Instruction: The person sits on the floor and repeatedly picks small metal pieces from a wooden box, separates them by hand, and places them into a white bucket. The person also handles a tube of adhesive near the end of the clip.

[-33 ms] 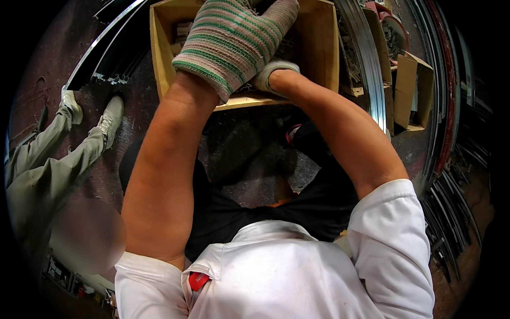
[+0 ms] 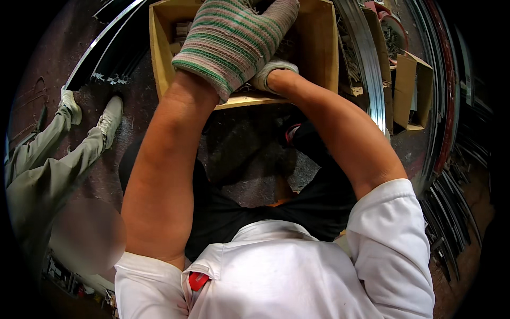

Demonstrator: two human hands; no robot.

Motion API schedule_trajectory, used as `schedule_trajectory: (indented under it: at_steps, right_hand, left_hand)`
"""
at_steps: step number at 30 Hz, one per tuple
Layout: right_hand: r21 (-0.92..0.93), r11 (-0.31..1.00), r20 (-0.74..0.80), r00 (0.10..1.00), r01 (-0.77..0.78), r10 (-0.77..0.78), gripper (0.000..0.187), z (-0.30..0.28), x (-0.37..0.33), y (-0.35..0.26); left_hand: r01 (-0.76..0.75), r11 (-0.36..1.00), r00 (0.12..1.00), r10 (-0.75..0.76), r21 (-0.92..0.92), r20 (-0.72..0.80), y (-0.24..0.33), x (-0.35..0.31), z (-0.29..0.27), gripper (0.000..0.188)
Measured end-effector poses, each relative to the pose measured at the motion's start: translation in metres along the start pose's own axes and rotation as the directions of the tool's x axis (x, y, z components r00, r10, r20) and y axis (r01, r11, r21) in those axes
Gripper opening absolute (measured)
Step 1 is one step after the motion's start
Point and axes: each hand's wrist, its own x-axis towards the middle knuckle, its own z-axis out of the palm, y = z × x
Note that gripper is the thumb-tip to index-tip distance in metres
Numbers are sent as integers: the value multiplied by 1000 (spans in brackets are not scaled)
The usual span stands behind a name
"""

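Note:
Both my hands reach over a wooden box (image 2: 331, 64) in front of my knees. My left hand (image 2: 231, 48), in a knitted glove with green and pinkish stripes, lies back-up over the box. Its thumb points to the upper right, and the picture's top edge cuts off its other fingers. Lower down, my right hand (image 2: 273, 73) wears a light knitted glove and is mostly hidden behind the left one, so its fingers do not show. Small pale block-like pieces (image 2: 183, 30) lie in the box's left part. What either hand holds, if anything, is out of sight.
Long shiny metal profiles (image 2: 369, 58) run along the box's right side. Beyond them are an opened cardboard box (image 2: 412, 91) and a red-rimmed bucket (image 2: 394, 37) of small metal parts. Dark metal profiles (image 2: 119, 58) lie at left, near another person's outstretched legs (image 2: 74, 165).

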Motion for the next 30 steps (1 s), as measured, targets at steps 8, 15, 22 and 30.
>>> schedule_trajectory:
  at_steps: [8, 15, 22, 30]
  right_hand:
    - [67, 998, 0, 1000, -19, 19, 60, -15, -3, -1]
    - [562, 806, 194, 977, -184, 88, 52, -65, -38, 1]
    - [925, 379, -13, 997, -14, 70, 42, -119, -123, -13]
    - [945, 169, -306, 940, 281, 148, 50, -121, -160, 9]
  left_hand:
    - [-41, 999, 999, 41, -16, 9, 0, 3, 0, 25]
    - [18, 998, 1000, -18, 60, -6, 1, 0, -4, 25]
    - [116, 894, 984, -162, 433, 71, -11, 1, -6, 49]
    - [74, 923, 955, -175, 377, 241, -29, -4, 11, 44]
